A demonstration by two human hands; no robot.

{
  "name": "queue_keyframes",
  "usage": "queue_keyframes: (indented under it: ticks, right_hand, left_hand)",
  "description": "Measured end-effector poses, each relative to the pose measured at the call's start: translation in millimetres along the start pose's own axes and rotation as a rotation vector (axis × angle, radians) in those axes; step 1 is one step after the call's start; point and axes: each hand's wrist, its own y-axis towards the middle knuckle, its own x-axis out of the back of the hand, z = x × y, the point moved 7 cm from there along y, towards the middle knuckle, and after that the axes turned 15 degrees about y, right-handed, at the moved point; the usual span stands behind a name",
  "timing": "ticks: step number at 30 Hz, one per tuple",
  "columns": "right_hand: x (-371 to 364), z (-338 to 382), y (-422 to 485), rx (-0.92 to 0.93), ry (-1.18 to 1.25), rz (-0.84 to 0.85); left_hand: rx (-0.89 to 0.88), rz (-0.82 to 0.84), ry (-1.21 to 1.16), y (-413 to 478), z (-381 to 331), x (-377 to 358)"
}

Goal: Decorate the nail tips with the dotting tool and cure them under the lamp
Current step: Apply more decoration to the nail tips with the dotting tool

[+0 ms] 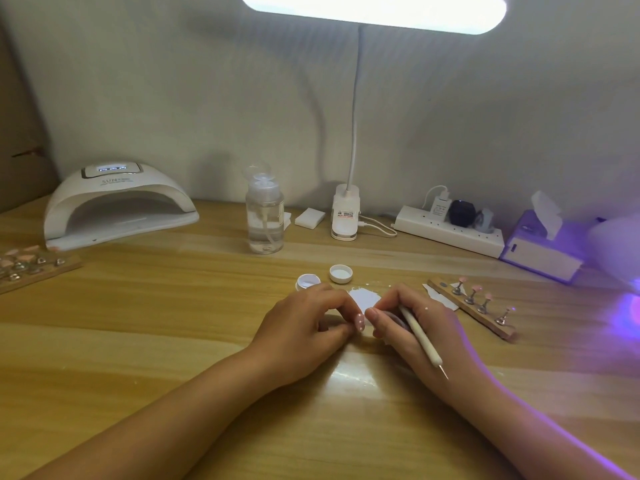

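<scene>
Bare counter (145, 323) lies open across the left middle and lower left of the frame. At centre a small jar (308, 281), its lid (341, 274) and a pump bottle (265, 220) stand in the way. The nail stand (464, 305) bars the right, and the curing lamp (114, 187) the upper left.

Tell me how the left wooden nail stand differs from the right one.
The left stand is wide, with several rows of holders; the right stand is a narrow strip with one row of four. The left stand lies by the curing lamp, the right stand near the right hand. Both are wooden and carry pink tips.
</scene>
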Motion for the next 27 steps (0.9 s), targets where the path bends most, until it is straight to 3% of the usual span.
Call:
queue_keyframes:
  ticks: [27]
  right_hand:
    - [1.7,7.5,-4.1,0.078,0.006,-0.051]
  left_hand:
    - [0.008,0.010,-0.027,-0.1,1.1,-0.5]
